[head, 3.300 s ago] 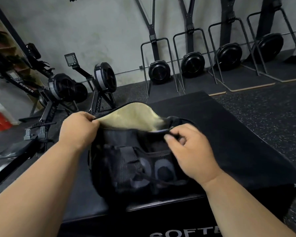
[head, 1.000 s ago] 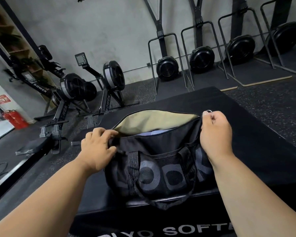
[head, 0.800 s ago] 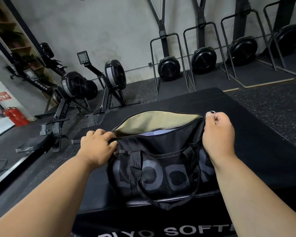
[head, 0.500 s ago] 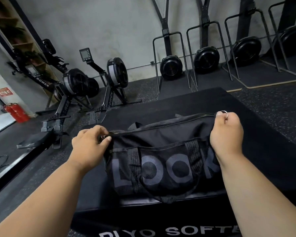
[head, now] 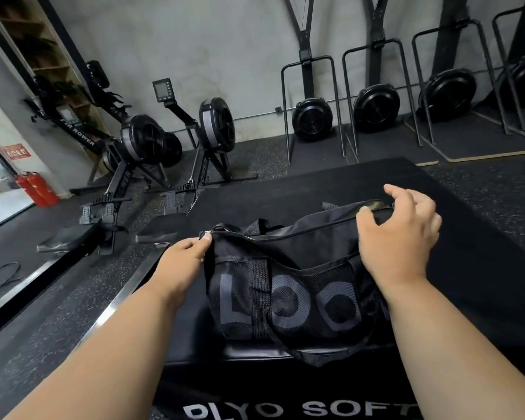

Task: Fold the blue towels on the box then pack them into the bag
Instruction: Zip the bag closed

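A black duffel bag (head: 288, 268) with large grey letters on its mesh side stands on the black soft plyo box (head: 482, 268). Its top zipper is closed along most of its length, with a small gap showing tan lining at the right end. My left hand (head: 184, 262) pinches the zipper pull at the bag's left end. My right hand (head: 397, 234) rests on the bag's right end, fingers spread and loosening. No blue towels are visible; the bag's inside is hidden.
Two rowing machines (head: 140, 147) stand on the floor to the left, one seat (head: 161, 231) close to the box's left edge. Several ski machines (head: 312, 116) line the back wall. Red fire extinguishers (head: 35, 189) sit far left.
The bag's mouth, open with tan lining and pale cloth showing a second ago, has been pulled shut. My right hand has loosened from a fist on the bag's right end to spread fingers.
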Demonstrator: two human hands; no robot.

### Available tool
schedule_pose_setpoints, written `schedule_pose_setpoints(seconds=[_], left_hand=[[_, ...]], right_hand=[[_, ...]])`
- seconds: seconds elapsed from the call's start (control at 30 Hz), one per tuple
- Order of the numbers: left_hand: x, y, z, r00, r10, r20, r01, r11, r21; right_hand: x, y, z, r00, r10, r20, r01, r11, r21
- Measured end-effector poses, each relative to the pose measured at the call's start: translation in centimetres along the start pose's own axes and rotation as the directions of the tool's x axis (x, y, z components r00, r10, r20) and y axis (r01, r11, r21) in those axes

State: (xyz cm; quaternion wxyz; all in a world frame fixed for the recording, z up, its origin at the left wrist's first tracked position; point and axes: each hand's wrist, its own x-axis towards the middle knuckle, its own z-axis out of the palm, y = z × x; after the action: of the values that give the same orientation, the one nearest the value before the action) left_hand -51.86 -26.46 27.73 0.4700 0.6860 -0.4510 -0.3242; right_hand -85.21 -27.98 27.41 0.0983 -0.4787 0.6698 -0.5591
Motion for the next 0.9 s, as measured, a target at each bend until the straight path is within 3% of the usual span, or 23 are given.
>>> schedule_pose_setpoints(seconds=[0.1,0.27,0.4,0.57,0.7,0.83,0.9], left_hand=[[0.3,-0.3,0.0,1.0,-0.016,-0.013,0.014,0.995,-0.103],[-0.1,-0.1,-0.3,0.988,0.071,-0.135,-0.09,0.986,-0.14],[-0.7,0.1,0.0,0.978,0.148,-0.146,-0.168,0.977,-0.131],[-1.8,0.4,0.1,0.968,0.213,-0.136,-0.233,0.959,-0.16],[-2.6,0.9,0.0,0.962,0.242,-0.128,-0.263,0.946,-0.189],[-3.3,1.2,-0.5,0.957,0.272,-0.096,-0.286,0.941,-0.182],[-3.6,1.1,-0.7,0.952,0.294,-0.079,-0.303,0.941,-0.149]], right_hand=[[-0.9,-1.2,0.6,0.997,-0.075,0.034,0.077,0.994,-0.072],[-3.1,-2.7,2.7,0.968,-0.233,0.096,0.24,0.968,-0.067],[-4.7,-3.9,4.6,0.91,-0.365,0.198,0.351,0.931,0.103],[-7.4,-6.6,5.8,0.766,-0.557,0.32,0.471,0.826,0.31],[-9.3,-7.9,8.1,0.681,-0.647,0.344,0.664,0.743,0.083],[-9.8,-7.9,10.0,0.763,-0.532,0.367,0.634,0.728,-0.262],[-9.6,-8.3,10.5,0.792,-0.526,0.31,0.605,0.745,-0.283]])
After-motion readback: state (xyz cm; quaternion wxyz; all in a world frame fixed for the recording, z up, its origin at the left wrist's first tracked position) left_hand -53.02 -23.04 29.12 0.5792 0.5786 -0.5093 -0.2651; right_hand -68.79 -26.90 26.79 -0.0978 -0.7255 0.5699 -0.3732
